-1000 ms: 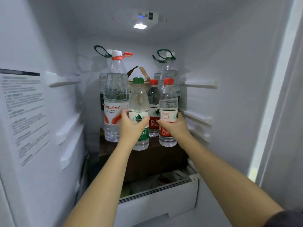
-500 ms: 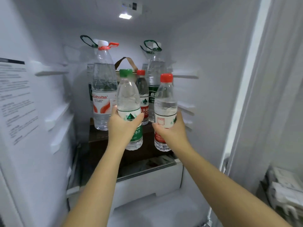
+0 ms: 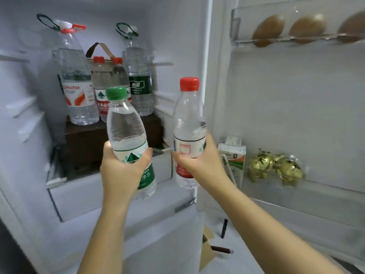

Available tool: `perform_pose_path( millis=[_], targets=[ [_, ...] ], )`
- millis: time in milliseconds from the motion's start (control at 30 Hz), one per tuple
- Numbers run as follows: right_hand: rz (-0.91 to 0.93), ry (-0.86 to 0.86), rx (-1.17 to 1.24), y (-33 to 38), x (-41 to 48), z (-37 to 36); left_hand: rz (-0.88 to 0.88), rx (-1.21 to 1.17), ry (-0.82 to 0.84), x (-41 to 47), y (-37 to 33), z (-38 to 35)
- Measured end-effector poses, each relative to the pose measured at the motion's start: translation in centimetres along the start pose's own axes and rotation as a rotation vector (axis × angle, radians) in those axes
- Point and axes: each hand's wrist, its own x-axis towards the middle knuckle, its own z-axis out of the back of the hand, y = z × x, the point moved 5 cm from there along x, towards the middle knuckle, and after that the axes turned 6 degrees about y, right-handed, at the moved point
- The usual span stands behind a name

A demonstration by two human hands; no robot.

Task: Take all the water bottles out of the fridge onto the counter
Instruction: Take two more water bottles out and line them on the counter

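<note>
"Where are the two small bottles?"
"Held upright in front of the open fridge (image 3: 177, 46). The left hand (image 3: 122, 171) has its fingers clamped round the green-capped bottle (image 3: 126, 131), and the right hand (image 3: 199, 161) has its fingers round the red-capped bottle (image 3: 188, 119)."
"And inside?"
"A large red-label bottle (image 3: 78, 91), a large green-label bottle (image 3: 139, 89) and two small red-capped bottles (image 3: 101, 84) stand on a dark block (image 3: 85, 139)."

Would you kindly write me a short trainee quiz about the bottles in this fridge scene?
1. True or false: the right hand grips the red-capped clear plastic bottle.
2. Which grips the green-capped clear plastic bottle? A left hand; B right hand; C neither.
3. How many small red-capped bottles show on the shelf inside the white fridge?
Key: 1 true; 2 A; 3 two.
</note>
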Motion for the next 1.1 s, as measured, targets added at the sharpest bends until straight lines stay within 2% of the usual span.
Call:
perform_pose_path(
  millis=[167,333,667,800,1100],
  targets=[
    [-0.018,-0.031,-0.059,0.6,-7.9,5.2,-0.007,-0.025,0.093,-7.9,-2.8,-3.1],
    [-0.056,-0.131,-0.068,0.7,-16.0,11.6,0.008,-0.077,0.253,-16.0,-4.9,-7.2],
    [-0.23,-0.566,-0.158,-0.9,-31.7,26.4,0.09,-0.218,0.662,-29.6,-8.5,-18.2],
    [-0.289,-0.756,-0.205,-1.0,-36.4,31.8,0.07,-0.253,0.81,-33.7,-10.0,-23.4],
    [-0.372,-0.96,-0.343,-2.5,-42.9,43.1,0.105,-0.405,1.086,-41.5,-12.6,-37.7]
  ],
)
